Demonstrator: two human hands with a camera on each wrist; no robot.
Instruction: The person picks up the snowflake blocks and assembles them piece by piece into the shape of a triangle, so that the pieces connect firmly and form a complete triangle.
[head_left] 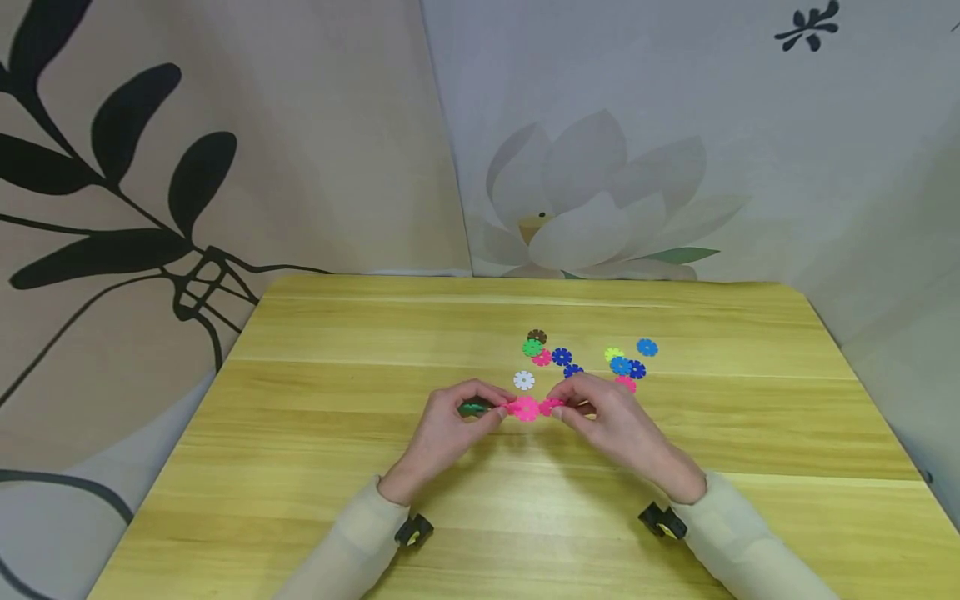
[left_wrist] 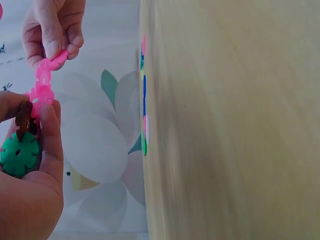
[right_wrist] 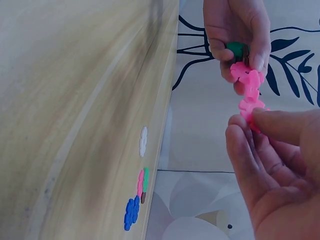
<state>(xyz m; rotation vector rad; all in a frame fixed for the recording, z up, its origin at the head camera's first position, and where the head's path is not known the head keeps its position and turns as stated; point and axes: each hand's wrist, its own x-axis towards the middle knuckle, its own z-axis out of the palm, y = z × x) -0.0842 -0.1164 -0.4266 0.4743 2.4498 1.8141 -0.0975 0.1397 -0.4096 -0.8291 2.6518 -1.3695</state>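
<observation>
Notched plastic snowflake discs are joined in a chain between the two hands. A green disc [left_wrist: 20, 154] is at one end, then a brown disc [left_wrist: 25, 121], then several pink ones. The left hand [head_left: 446, 427] pinches the chain at the pink disc beside the brown one, with the green disc inside the curve of its fingers. Between finger and thumb, the right hand [head_left: 621, 423] pinches the pink disc [right_wrist: 251, 110] at the other end. A middle pink disc [head_left: 527, 408] shows between the hands. Both hands are raised off the table in the wrist views.
Loose discs lie on the wooden table [head_left: 337, 333] beyond the hands. A white disc [head_left: 523, 380] is nearest; green [head_left: 532, 347], brown [head_left: 537, 337] and dark blue [head_left: 562, 357] ones lie behind it. Light blue [head_left: 647, 347] and yellow [head_left: 612, 354] discs sit farther right. A patterned wall stands behind.
</observation>
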